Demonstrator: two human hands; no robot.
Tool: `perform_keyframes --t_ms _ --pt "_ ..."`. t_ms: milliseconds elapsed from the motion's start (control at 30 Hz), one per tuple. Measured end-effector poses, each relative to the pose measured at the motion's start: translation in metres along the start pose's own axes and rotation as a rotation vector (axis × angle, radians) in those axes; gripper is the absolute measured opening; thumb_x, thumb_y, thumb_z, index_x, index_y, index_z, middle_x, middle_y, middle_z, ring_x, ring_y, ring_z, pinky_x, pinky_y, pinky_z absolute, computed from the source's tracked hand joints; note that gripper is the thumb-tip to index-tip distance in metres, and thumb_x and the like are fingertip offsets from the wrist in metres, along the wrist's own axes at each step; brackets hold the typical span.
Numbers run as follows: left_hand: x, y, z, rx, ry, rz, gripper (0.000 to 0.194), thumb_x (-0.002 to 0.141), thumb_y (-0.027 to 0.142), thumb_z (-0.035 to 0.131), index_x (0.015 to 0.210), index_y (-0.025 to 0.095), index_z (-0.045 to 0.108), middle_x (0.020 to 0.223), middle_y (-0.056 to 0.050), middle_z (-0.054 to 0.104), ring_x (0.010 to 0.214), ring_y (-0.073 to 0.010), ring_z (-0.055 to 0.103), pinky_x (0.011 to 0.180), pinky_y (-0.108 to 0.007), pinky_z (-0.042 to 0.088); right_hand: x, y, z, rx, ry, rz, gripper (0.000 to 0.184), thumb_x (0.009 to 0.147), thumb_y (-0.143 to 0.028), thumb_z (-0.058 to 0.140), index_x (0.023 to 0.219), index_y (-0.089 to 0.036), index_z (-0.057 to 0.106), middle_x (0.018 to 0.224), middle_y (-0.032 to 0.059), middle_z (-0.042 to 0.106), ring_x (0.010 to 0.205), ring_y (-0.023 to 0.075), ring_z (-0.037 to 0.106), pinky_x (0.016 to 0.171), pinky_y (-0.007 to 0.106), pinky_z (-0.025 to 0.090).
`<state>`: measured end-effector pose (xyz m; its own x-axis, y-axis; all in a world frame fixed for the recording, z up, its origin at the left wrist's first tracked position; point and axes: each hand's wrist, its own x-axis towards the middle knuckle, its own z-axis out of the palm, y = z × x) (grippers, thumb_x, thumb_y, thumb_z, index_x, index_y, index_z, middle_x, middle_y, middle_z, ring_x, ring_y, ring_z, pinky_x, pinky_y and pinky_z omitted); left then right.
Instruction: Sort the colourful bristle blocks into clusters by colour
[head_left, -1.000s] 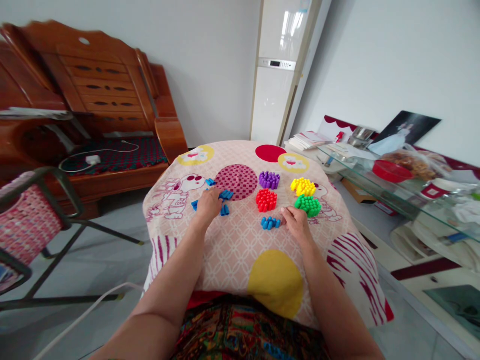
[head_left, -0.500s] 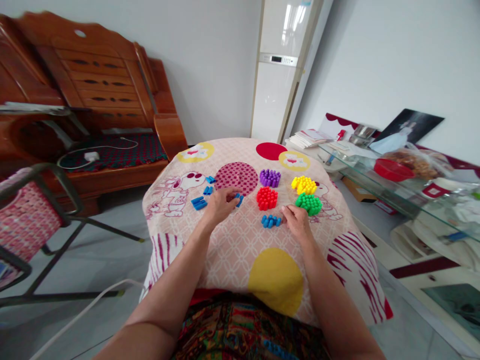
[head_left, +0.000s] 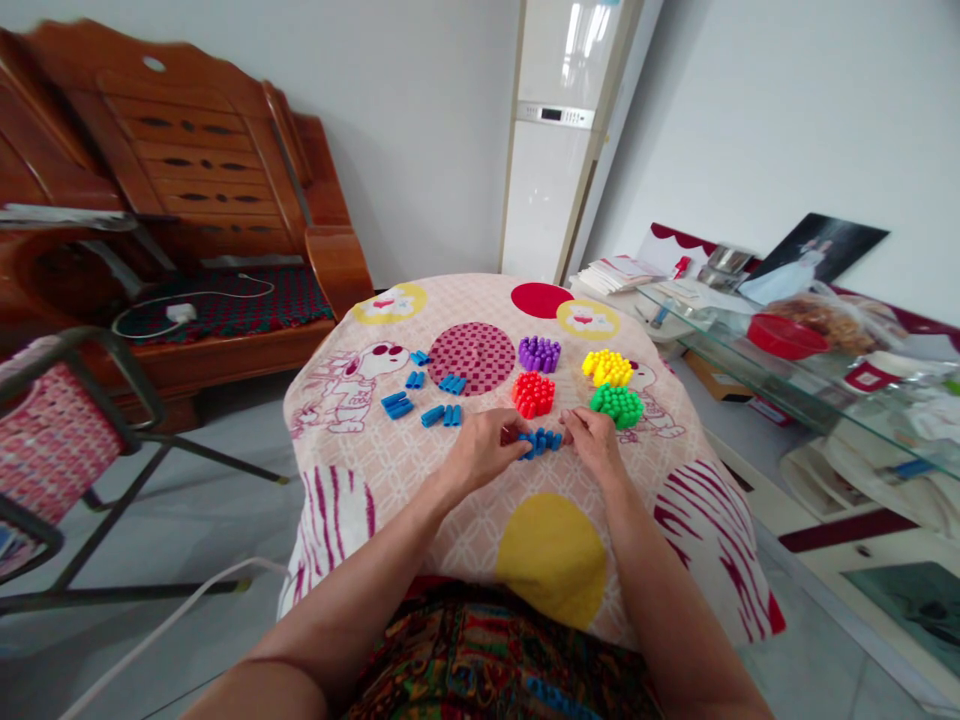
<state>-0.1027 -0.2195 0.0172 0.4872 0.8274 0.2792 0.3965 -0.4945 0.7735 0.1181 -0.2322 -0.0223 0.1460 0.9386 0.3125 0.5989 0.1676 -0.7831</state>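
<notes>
Small blue plastic pegs [head_left: 546,442] stand in a tight group on the table's near middle. My left hand [head_left: 487,445] is at their left end, thumb and fingertips closed on a blue peg there. At the right end of the group, my right hand [head_left: 596,442] holds its fingertips pinched together; what is between them, if anything, is hidden. Further left, more blue pegs [head_left: 452,384] lie on their sides in small sets. Behind the hands stand clusters of red pegs [head_left: 534,395], purple pegs [head_left: 539,353], yellow pegs [head_left: 608,368] and green pegs [head_left: 617,405].
A patterned cloth [head_left: 450,520] covers the round table. On the right is a glass shelf [head_left: 720,330] with a red bowl [head_left: 787,337] and papers. A wooden bench [head_left: 187,200] and a folding chair [head_left: 67,430] stand on the left.
My left hand has moved right and nearer, from the blue pegs lying on the left to the standing group. Those lying pegs are now uncovered. My right hand has hardly moved.
</notes>
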Motion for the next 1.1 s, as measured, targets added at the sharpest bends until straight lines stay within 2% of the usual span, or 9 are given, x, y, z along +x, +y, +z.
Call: perform_keyframes --t_ms 200,467,767,933,1000,1100 --pt "-0.009 0.01 0.032 0.172 0.074 0.113 0.005 0.077 0.02 0.067 0.081 0.018 0.069 0.085 -0.005 0.067 0.07 -0.0133 0.059 0.065 -0.025 0.047 -0.001 -0.002 -0.001 0.001 -0.002 -0.009 0.039 0.089 -0.045 0.048 0.06 -0.02 0.052 0.052 -0.0013 0.055 0.053 0.0136 0.051 0.054 0.025 0.037" --pt "0.0 0.012 0.044 0.262 0.045 0.128 0.01 0.082 0.025 0.065 0.085 0.021 0.073 0.085 -0.004 0.066 0.078 -0.0156 0.06 0.07 -0.025 0.046 -0.001 -0.002 -0.001 -0.006 -0.014 -0.012 0.041 0.09 -0.046 0.048 0.058 -0.021 0.05 0.051 -0.0016 0.054 0.052 0.0129 0.05 0.054 0.025 0.036" --pt "0.007 -0.001 0.057 0.286 0.023 0.14 0.012 0.085 0.025 0.063 0.089 0.022 0.073 0.086 -0.004 0.065 0.081 -0.0172 0.06 0.072 -0.028 0.046 0.0 0.001 0.0 -0.016 -0.016 -0.023 0.042 0.09 -0.049 0.048 0.059 -0.021 0.051 0.051 -0.0017 0.054 0.051 0.013 0.049 0.054 0.026 0.036" --pt "0.004 0.005 0.049 0.245 0.064 0.132 0.016 0.084 0.027 0.063 0.098 0.021 0.07 0.087 -0.004 0.065 0.08 -0.0164 0.06 0.072 -0.028 0.046 0.0 0.0 0.0 -0.027 -0.006 -0.024 0.04 0.089 -0.046 0.049 0.059 -0.02 0.052 0.052 -0.0012 0.055 0.052 0.0133 0.05 0.055 0.026 0.037" --pt "0.006 0.006 0.037 0.227 0.117 0.116 0.018 0.084 0.03 0.064 0.098 0.02 0.069 0.085 -0.003 0.065 0.077 -0.0152 0.059 0.071 -0.028 0.046 0.001 0.001 0.0 -0.013 -0.001 -0.008 0.038 0.089 -0.046 0.049 0.062 -0.02 0.055 0.053 -0.0012 0.056 0.053 0.0138 0.051 0.055 0.026 0.037" --pt "0.012 -0.002 0.006 0.28 0.225 0.059 0.015 0.084 0.027 0.06 0.093 0.018 0.068 0.083 -0.004 0.066 0.073 -0.0144 0.059 0.069 -0.027 0.045 0.001 0.003 0.001 0.002 0.002 0.004 0.037 0.088 -0.046 0.049 0.065 -0.019 0.058 0.053 -0.0014 0.056 0.054 0.0141 0.052 0.055 0.025 0.037"
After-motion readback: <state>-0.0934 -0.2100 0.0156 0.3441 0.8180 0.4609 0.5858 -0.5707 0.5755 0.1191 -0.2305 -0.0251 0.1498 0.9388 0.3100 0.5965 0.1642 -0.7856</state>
